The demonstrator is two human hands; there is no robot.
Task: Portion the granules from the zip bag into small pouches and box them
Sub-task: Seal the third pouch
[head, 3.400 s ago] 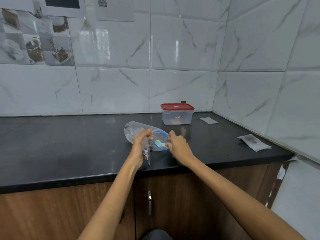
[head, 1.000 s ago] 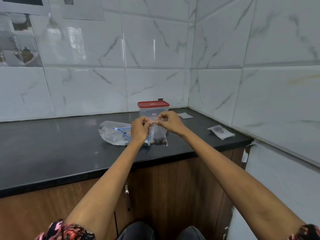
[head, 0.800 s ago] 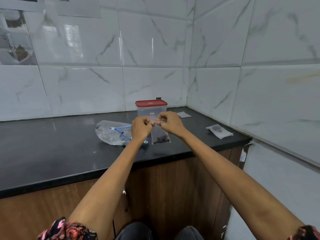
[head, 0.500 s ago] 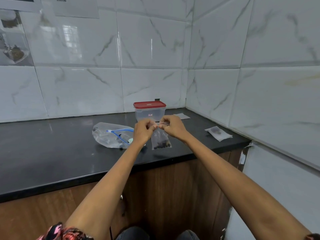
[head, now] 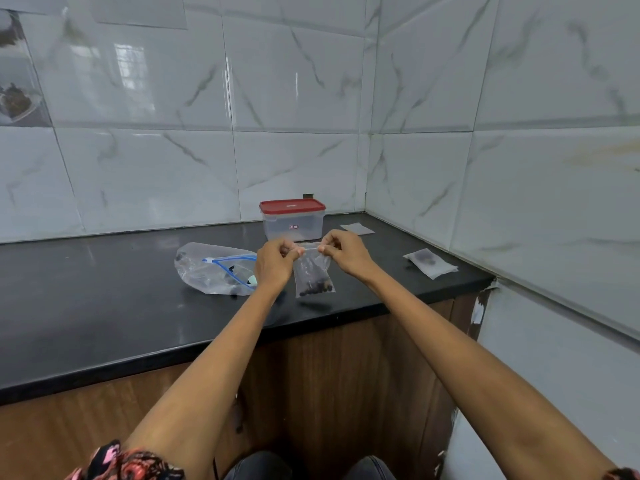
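A small clear pouch [head: 312, 276] with dark granules at its bottom hangs above the counter. My left hand [head: 275, 264] pinches its top left corner and my right hand [head: 343, 251] pinches its top right corner. To the left, the large zip bag [head: 211, 268] with a blue zipper strip lies on its side on the black counter [head: 104, 292], a few dark granules inside. Behind my hands stands a clear plastic box [head: 293, 220] with its red lid on.
A filled small pouch [head: 429, 262] lies near the right wall. An empty flat pouch [head: 356, 229] lies in the back corner. Tiled walls close the counter at the back and right. The counter's front edge runs just under my forearms, with wooden cabinets below.
Earlier my hands worked at the zip bag's mouth. Since then they lifted the small pouch off to the right of the bag and now hold it by its top edge; the camera shifted slightly.
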